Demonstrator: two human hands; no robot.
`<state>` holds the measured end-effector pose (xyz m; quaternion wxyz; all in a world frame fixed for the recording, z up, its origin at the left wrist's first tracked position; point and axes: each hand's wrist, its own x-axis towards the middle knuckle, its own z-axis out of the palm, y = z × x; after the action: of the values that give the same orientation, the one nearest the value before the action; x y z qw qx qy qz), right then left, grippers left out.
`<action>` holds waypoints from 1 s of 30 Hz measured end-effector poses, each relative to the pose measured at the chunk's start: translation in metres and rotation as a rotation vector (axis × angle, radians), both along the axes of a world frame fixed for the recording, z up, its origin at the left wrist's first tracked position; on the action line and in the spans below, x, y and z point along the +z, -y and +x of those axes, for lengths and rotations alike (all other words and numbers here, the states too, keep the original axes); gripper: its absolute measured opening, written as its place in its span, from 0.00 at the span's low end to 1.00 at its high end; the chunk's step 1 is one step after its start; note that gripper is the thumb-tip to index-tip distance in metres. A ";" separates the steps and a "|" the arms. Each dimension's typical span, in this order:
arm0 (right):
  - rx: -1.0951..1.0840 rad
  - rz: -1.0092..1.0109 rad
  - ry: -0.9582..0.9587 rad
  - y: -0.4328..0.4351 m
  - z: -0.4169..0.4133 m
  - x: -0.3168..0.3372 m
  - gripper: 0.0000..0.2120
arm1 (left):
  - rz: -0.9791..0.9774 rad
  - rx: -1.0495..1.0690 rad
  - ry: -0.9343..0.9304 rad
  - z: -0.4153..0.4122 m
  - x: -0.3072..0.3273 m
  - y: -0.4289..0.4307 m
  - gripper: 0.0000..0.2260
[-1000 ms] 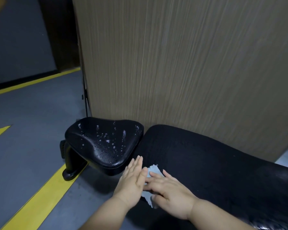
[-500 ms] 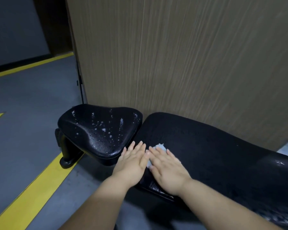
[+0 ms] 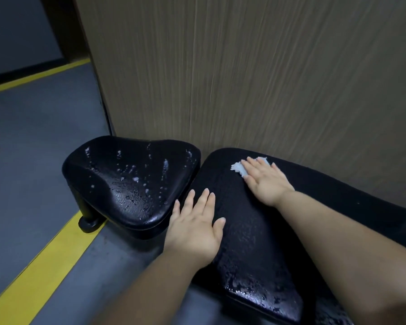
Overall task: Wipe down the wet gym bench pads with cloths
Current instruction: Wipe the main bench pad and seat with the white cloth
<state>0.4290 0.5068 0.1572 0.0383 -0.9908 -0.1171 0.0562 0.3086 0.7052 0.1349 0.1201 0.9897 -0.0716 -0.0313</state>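
Under right hand (image 3: 266, 181), pale cloth (image 3: 238, 168) mostly hidden; edges show.

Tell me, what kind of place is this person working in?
Probably a gym: a long black bench pad beside a wet seat pad, grey floor with yellow lines, wood-grain wall behind.

Right hand (image 3: 265, 181) pressed flat on cloth (image 3: 238, 168), on long pad (image 3: 256, 242). Left hand (image 3: 193, 228) lay nearer, leftward, same pad. Seat pad (image 3: 131, 181) further left. Panel (image 3: 244, 78) just behind.
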 end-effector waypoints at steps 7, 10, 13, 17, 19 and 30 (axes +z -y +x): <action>-0.131 -0.036 -0.008 0.009 0.041 -0.001 0.24 | -0.009 -0.002 0.031 0.004 -0.003 0.003 0.40; -0.141 -0.052 -0.021 0.008 0.039 -0.002 0.24 | 0.012 -0.003 0.025 0.004 -0.001 0.004 0.38; -0.097 -0.049 -0.014 0.007 0.020 0.000 0.24 | 0.028 0.004 0.001 0.005 0.003 0.005 0.28; 0.015 -0.013 -0.001 0.005 -0.031 0.002 0.24 | 0.036 0.002 -0.007 0.003 0.006 0.007 0.27; 0.089 -0.009 -0.007 0.003 -0.066 0.004 0.24 | 0.039 0.001 -0.011 0.002 0.007 0.007 0.27; 0.297 -0.118 0.045 0.027 -0.224 -0.003 0.24 | 0.024 0.003 -0.079 -0.011 0.016 0.018 0.29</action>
<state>0.2052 0.4797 0.1544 -0.0312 -0.9641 -0.2596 0.0458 0.2974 0.6869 0.1509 0.1111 0.9891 -0.0651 -0.0713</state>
